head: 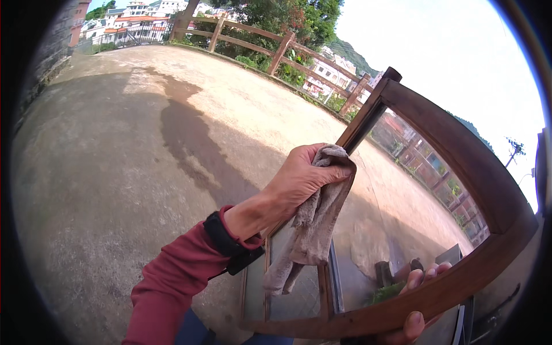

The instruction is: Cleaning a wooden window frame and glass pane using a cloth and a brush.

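A wooden-framed glass window sash [448, 159] stands tilted on the right, its pane showing the ground and some reflections. My left hand [297, 177] holds a folded greyish-brown cloth [319, 220] against the sash's far-left edge, and the cloth's loose ends hang down. At the lower right my right hand [416, 319] grips the bottom rail of the frame, thumb on one side and fingers showing over the other; part of this hand is hidden by the wood. Lower panes with patterned glass [295, 289] lie behind the cloth.
Concrete ground [108, 172] with a dark wet patch [189, 138] stretches ahead. A rail fence [280, 51] borders it, with trees and buildings beyond. A stone wall [43, 56] runs along the left. Dark objects are partly visible at the lower right.
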### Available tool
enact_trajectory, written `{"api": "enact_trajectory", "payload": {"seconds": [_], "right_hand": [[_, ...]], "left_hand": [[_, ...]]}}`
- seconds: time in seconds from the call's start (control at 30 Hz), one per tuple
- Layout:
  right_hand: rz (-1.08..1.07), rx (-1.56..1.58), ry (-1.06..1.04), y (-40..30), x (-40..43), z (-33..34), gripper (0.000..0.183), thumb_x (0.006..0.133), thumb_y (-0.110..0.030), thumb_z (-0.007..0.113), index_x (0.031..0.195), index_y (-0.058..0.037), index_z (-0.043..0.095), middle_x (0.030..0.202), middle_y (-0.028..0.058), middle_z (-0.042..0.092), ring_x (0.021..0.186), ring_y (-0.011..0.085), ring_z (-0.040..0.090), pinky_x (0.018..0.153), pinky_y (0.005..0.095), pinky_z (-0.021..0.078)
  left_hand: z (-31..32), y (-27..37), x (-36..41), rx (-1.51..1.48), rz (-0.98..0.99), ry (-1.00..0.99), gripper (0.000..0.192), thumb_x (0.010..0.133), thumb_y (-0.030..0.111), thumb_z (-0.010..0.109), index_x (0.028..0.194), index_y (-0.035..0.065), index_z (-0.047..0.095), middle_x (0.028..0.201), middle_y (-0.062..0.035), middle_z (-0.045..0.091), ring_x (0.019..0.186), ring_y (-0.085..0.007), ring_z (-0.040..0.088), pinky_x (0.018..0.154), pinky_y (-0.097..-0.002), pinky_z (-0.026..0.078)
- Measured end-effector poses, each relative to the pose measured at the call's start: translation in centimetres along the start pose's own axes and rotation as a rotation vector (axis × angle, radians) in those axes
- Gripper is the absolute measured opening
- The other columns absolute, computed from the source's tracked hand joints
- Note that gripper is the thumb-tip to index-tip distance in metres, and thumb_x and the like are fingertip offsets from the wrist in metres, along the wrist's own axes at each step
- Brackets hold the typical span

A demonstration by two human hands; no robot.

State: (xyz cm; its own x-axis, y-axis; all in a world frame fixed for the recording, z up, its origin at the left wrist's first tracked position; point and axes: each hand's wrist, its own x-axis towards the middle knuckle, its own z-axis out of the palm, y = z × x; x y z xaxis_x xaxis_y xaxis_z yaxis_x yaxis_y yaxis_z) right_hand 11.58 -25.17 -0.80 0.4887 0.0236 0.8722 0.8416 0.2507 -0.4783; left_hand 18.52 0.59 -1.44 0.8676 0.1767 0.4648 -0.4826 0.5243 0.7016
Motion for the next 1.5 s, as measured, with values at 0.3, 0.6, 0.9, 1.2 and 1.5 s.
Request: {"api": "enact_trajectory", "payload": {"seconds": [0.3, 0.6, 0.9, 1.2, 1.5], "right_hand": [[0.013, 0.089, -0.037, 0.0, -0.2, -0.2, 0.082, 0.069, -0.017, 0.068, 0.141, 0.0026, 0.035, 0.128, 0.0202, 0.047, 0.105, 0.0291, 0.048, 0.081, 0.0400, 0.0429], [-0.006, 0.266, -0.082, 1.0, 0.4, -1.4, 0.083, 0.067, -0.008, 0.071, 0.140, -0.0053, 0.033, 0.128, 0.0160, 0.045, 0.107, 0.0264, 0.045, 0.082, 0.0380, 0.0422], [0.022, 0.259, -0.159, 1.3, 0.8, -2.4, 0.078, 0.068, -0.010, 0.071, 0.138, -0.0066, 0.036, 0.129, 0.0155, 0.045, 0.109, 0.0260, 0.045, 0.085, 0.0376, 0.0411], [0.110, 0.123, -0.067, 1.1, 1.7, -4.5, 0.124, 0.060, -0.023, 0.089, 0.153, -0.0034, 0.009, 0.127, 0.0073, 0.043, 0.103, 0.0176, 0.046, 0.079, 0.0282, 0.0429], [0.109, 0.109, -0.040, 0.8, 1.0, -3.4, 0.123, 0.062, -0.024, 0.089, 0.152, -0.0030, 0.009, 0.127, 0.0076, 0.043, 0.103, 0.0169, 0.046, 0.079, 0.0274, 0.0425]], "left_hand": [[-0.3, 0.9, 13.8, -0.041, 0.199, 0.035, 0.015, 0.083, 0.003, 0.075, 0.097, 0.0032, 0.069, 0.084, -0.0051, 0.071, 0.072, -0.0116, 0.066, 0.061, -0.0254, 0.055], [2.4, 0.1, 15.7, -0.125, 0.064, -0.057, 0.017, 0.081, 0.005, 0.078, 0.096, 0.0022, 0.070, 0.081, -0.0080, 0.071, 0.065, -0.0146, 0.067, 0.056, -0.0273, 0.055], [3.6, -0.7, 15.0, -0.451, -0.145, 0.037, 0.017, 0.081, -0.001, 0.074, 0.096, -0.0054, 0.068, 0.082, -0.0122, 0.071, 0.063, -0.0177, 0.068, 0.052, -0.0292, 0.055], [3.2, -2.4, 15.1, -0.121, 0.228, 0.386, 0.008, 0.082, 0.004, 0.072, 0.078, -0.0009, 0.067, 0.065, -0.0039, 0.063, 0.050, -0.0106, 0.055, 0.044, -0.0274, 0.044], [4.4, -3.8, 16.9, 0.128, 0.483, 0.539, 0.020, 0.081, 0.012, 0.070, 0.067, 0.0007, 0.063, 0.057, 0.0030, 0.052, 0.047, -0.0056, 0.045, 0.043, -0.0265, 0.035]]}}
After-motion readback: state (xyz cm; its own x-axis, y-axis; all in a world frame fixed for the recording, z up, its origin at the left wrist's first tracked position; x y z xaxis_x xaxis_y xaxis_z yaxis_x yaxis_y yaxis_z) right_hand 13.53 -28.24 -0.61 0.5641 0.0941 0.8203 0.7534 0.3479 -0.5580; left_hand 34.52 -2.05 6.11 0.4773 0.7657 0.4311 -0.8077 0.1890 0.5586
